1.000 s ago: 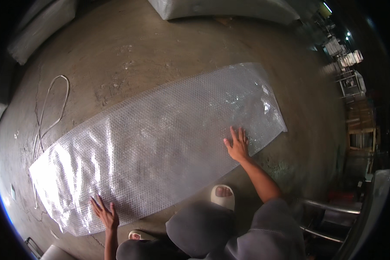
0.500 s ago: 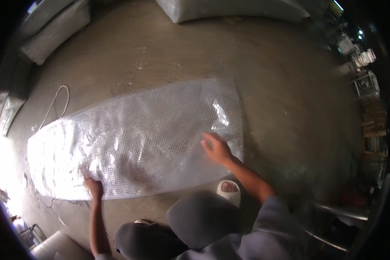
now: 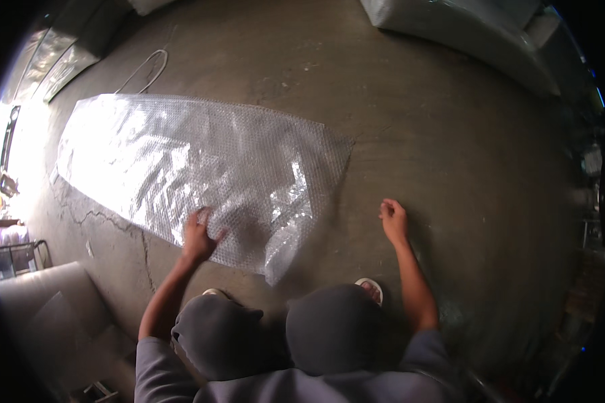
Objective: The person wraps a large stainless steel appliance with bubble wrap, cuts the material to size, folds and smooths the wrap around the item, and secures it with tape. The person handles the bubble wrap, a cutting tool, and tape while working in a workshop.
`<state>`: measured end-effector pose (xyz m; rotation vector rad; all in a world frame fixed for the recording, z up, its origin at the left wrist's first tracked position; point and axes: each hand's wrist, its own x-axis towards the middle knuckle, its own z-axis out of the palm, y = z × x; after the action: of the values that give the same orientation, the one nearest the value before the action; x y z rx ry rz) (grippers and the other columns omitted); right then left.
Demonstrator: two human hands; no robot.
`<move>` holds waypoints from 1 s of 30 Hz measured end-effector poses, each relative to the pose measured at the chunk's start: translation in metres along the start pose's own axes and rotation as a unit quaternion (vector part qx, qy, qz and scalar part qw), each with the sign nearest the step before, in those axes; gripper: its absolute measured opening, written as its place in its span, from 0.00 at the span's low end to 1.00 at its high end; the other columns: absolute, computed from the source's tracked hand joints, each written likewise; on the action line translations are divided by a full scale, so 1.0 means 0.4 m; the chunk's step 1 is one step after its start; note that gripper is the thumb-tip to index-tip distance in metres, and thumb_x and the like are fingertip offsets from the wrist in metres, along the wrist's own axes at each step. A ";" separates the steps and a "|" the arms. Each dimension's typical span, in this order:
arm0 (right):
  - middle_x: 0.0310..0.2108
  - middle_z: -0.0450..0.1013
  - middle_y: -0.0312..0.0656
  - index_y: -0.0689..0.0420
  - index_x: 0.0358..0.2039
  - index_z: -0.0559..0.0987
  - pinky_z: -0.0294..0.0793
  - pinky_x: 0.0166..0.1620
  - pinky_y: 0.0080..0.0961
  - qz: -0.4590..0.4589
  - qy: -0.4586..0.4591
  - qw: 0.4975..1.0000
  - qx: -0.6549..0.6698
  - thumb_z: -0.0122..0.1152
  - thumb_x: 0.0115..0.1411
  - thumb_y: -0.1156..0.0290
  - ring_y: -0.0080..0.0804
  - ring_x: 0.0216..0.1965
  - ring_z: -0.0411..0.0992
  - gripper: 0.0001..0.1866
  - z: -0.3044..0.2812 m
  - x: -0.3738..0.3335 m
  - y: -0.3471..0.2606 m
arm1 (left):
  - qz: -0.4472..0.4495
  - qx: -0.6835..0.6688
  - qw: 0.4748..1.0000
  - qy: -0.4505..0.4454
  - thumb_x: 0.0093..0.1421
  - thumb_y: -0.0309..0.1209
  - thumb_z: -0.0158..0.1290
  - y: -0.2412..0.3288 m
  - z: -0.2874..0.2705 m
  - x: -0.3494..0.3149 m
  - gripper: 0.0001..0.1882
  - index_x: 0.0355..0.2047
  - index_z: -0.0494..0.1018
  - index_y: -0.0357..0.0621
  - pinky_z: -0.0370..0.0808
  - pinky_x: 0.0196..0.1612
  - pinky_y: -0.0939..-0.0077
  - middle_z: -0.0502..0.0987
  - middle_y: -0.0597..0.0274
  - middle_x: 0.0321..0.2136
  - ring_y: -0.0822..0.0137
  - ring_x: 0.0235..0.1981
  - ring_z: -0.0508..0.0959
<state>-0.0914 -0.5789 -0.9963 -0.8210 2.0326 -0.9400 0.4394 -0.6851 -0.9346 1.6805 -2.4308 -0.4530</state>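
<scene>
A large sheet of clear bubble wrap (image 3: 202,154) lies across the concrete floor, shining brightly at its left end. Its near right corner curls upward, close to my knees. Over the sheet's near edge is my left hand (image 3: 200,236), fingers spread and thumb apart; whether it presses on the plastic is hard to tell. My right hand (image 3: 394,216) hangs above bare floor to the right of the sheet, clear of it. Its fingers are curled in, and nothing shows between them.
A pale cord loop (image 3: 156,67) lies beyond the sheet's far edge. Large wrapped blocks (image 3: 464,33) stand at the far right and far left (image 3: 67,60). A big pale roll (image 3: 54,309) sits at the near left. Cracks run through the floor (image 3: 107,215).
My view has turned and shifted. My right hand has left the sheet and is now to its right. My left hand's fingers have spread, and the sheet's near right corner has curled up.
</scene>
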 end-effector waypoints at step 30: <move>0.50 0.69 0.57 0.52 0.58 0.76 0.70 0.57 0.44 -0.224 -0.099 0.936 -0.253 0.67 0.60 0.60 0.58 0.55 0.68 0.26 0.501 0.296 -0.296 | 0.107 -0.060 0.990 -0.075 0.62 0.44 0.60 0.211 0.214 -0.266 0.18 0.41 0.72 0.45 0.78 0.34 0.60 0.73 0.57 0.38 0.53 0.36 0.79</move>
<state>0.0388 -0.8023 -1.0330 -1.6432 1.9656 -0.5236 0.3779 -0.5447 -0.9826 1.3635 -2.5938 -0.7019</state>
